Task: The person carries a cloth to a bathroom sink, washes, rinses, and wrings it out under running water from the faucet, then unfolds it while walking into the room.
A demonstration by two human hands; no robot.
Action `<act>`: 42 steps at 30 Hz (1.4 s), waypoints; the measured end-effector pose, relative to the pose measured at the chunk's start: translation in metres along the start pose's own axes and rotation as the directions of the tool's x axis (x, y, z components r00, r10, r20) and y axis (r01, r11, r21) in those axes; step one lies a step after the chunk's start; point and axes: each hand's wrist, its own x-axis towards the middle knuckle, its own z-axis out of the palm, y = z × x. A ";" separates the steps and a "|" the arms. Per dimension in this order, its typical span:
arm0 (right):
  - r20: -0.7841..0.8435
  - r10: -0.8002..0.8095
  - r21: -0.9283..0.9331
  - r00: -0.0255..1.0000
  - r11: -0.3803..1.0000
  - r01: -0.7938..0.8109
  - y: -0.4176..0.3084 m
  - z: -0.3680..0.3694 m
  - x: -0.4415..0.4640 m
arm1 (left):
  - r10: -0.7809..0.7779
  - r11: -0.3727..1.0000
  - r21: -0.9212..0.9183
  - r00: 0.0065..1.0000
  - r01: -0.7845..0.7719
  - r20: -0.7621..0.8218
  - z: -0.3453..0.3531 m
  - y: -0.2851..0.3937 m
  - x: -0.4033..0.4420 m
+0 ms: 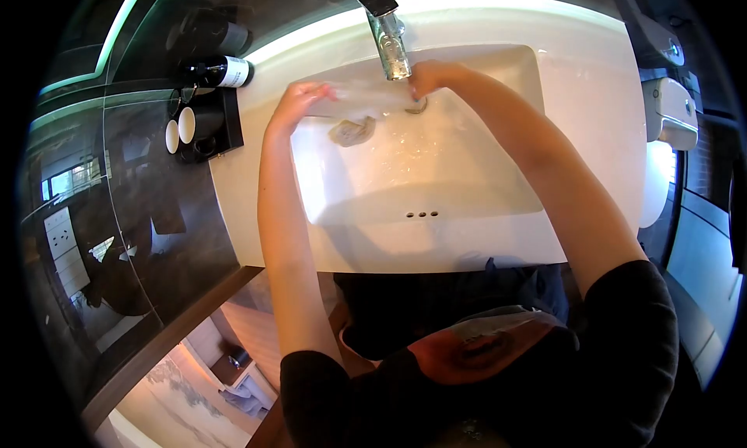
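Observation:
My left hand (303, 99) is over the left rear edge of the white sink basin (467, 183), its fingers bent around one end of a pale, see-through item (366, 98) blurred by motion. My right hand (428, 78) is at the other end of this item, just right of the chrome faucet (391, 50), with its fingers closed and partly hidden. A wet, crumpled beige piece (352, 131) lies in the basin below my left hand. Water drops glisten on the basin floor.
Left of the sink stand a dark bottle (233, 72) with a white label and a black tray (232, 121) with cups (187, 125). A white dispenser (673, 113) is at the right. Three overflow holes (422, 214) line the basin's near side.

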 end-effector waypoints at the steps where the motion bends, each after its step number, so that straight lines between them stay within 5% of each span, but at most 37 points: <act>1: -0.040 0.007 0.107 0.999 0.994 -0.003 -0.005 -0.004 -0.002 | 0.007 0.999 -0.032 0.997 -0.010 -0.071 -0.011 -0.009 -0.007; 5: -0.022 0.003 0.592 1.000 0.806 0.010 -0.022 -0.017 -0.002 | -0.003 0.980 -0.189 0.945 -0.063 -0.328 -0.034 -0.024 -0.038; 8: -0.280 0.018 0.444 0.960 0.889 0.113 -0.036 -0.021 -0.007 | -0.133 0.983 -0.168 0.915 0.073 -0.380 -0.051 -0.047 -0.055; 11: -0.315 -0.052 0.309 0.948 0.939 0.154 -0.022 -0.017 -0.001 | -0.212 0.976 -0.136 0.889 0.171 -0.406 -0.045 -0.049 -0.066; 14: 0.172 0.307 0.125 0.936 0.936 -0.330 -0.045 -0.061 -0.026 | -0.208 0.978 -0.105 0.870 0.179 -0.448 -0.038 -0.056 -0.066; 17: 0.215 0.278 0.105 0.936 0.946 -0.306 -0.020 -0.075 -0.042 | -0.219 0.975 -0.062 0.874 0.214 -0.434 -0.025 -0.051 -0.064; 20: -0.133 -0.007 0.302 0.991 0.952 0.047 0.015 -0.064 -0.057 | -0.167 0.972 0.111 0.939 0.209 -0.300 -0.015 -0.061 -0.052; 23: -0.173 0.206 0.732 0.963 0.681 -0.014 -0.012 -0.073 -0.091 | -0.267 0.893 0.333 0.952 0.302 -0.148 0.002 -0.060 -0.036; 25: -0.205 0.151 0.832 0.967 0.547 0.091 -0.027 -0.083 -0.109 | 0.122 0.891 0.453 0.977 -0.030 -0.176 0.018 -0.079 -0.019; 26: -0.228 0.125 0.870 0.966 0.471 0.144 -0.032 -0.090 -0.114 | 0.195 0.853 0.515 0.966 -0.081 -0.170 0.021 -0.086 -0.009; 27: -0.262 0.138 0.855 0.955 0.493 0.163 -0.036 -0.096 -0.118 | 0.266 0.807 0.577 0.950 -0.128 -0.162 0.027 -0.080 -0.002; 29: -0.330 0.163 0.819 0.930 0.540 0.195 -0.043 -0.108 -0.125 | 0.167 0.723 0.691 0.972 -0.009 -0.163 0.038 -0.069 0.014; 32: -0.324 0.219 0.762 0.920 0.637 0.117 -0.054 -0.126 -0.137 | -0.339 0.845 0.397 0.933 0.358 -0.120 0.056 -0.040 0.032; 35: -0.322 0.244 0.655 0.915 0.755 0.029 -0.058 -0.130 -0.140 | -0.224 0.793 0.585 0.975 0.171 0.018 0.075 -0.060 0.055; 38: -0.246 0.125 0.609 0.961 0.792 0.053 -0.063 -0.125 -0.140 | -0.146 0.461 0.883 0.989 0.086 -0.020 0.115 -0.013 0.064; 41: -0.241 0.093 0.479 0.966 0.877 0.035 -0.077 -0.126 -0.142 | 0.247 0.880 0.449 0.957 -0.156 -0.151 0.155 -0.028 0.086; 42: -0.248 0.086 0.411 0.965 0.911 0.025 -0.080 -0.126 -0.144 | 0.187 0.948 0.281 0.977 -0.153 -0.099 0.161 -0.010 0.088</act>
